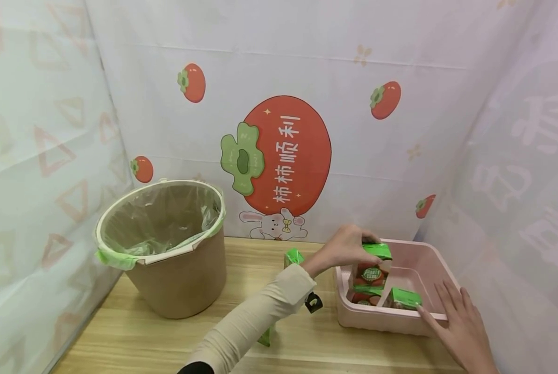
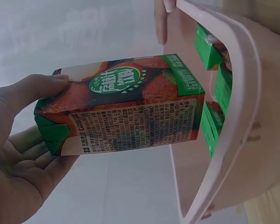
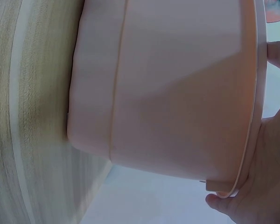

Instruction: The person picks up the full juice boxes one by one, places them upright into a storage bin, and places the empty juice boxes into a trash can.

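Note:
My left hand [image 1: 346,248] holds a strawberry-printed juice carton [image 2: 126,100] with green ends, thumb on one face and fingers on the other. The carton is over the left part of a pink plastic bin [image 1: 386,318]. Other green-topped cartons are inside the bin, one of them a carton [image 1: 405,297] by the front wall. My right hand [image 1: 463,324] rests on the bin's front right corner, fingers extended over the rim; the right wrist view shows the bin's outer wall [image 3: 177,93] beside this hand.
A brown trash bin [image 1: 181,285] with a clear liner stands on the left of the wooden table [image 1: 124,332]. Behind the left forearm a green-topped carton [image 1: 294,257] shows partly, and a green item [image 1: 265,337] pokes out below it. Printed cloth walls surround the table.

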A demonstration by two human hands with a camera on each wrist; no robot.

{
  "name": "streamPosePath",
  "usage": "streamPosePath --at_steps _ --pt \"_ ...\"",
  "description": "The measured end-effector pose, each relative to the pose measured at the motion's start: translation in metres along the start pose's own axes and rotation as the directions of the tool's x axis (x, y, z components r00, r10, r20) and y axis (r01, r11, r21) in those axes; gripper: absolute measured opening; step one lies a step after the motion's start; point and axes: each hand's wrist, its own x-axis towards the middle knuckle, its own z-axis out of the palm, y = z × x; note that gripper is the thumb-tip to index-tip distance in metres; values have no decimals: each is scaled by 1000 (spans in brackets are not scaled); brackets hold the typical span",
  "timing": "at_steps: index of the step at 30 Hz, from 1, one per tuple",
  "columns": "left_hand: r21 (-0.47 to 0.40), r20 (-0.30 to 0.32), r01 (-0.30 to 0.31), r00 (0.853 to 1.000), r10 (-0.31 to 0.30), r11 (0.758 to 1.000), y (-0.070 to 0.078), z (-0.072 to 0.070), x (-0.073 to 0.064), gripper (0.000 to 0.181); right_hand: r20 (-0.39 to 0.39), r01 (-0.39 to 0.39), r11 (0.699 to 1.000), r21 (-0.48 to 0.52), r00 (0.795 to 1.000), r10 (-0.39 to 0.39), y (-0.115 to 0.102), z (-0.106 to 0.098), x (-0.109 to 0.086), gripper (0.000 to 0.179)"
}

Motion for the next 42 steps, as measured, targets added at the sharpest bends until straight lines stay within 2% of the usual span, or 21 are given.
streamPosePath --at_steps 4,10,14,18,19,24,27,31,34,38,42 --pt "39 0 2 1000 -2 999 5 19 18 32 5 -3 1000 -7 1000 3 1 -2 -3 83" --pt "67 -4 39 999 -39 997 9 52 41 30 20 22 1000 -10 1000 -21 6 -8 -2 83" --pt "85 -13 43 999 -42 995 5 66 52 28 50 16 1000 -12 999 -15 5 -7 2 85" --pt "81 -37 63 998 -60 995 6 80 62 29 24 24 1000 -8 999 -24 6 -7 1 86" --pt "68 -39 73 997 -71 995 7 82 64 29 17 48 999 -12 999 -48 7 -7 0 85" --pt "43 -58 122 991 -119 992 12 91 69 30 22 64 998 -1 998 -64 7 -5 -1 84" --pt "41 -90 135 987 -131 990 12 95 70 31 47 7 1000 8 999 -8 5 -5 -1 87" --pt "-36 -143 144 979 -147 989 10 102 71 31 62 -38 999 12 997 37 3 -5 -1 88" --pt "-97 -149 148 976 -161 984 7 108 69 31 65 -47 999 16 997 46 1 -4 -1 88" --pt "-35 -123 181 975 -184 983 5 116 68 29 73 -52 999 15 996 51 -2 -4 0 87" --pt "108 -113 247 965 -235 963 4 124 71 27 77 -57 998 16 995 56 -4 -4 2 86"
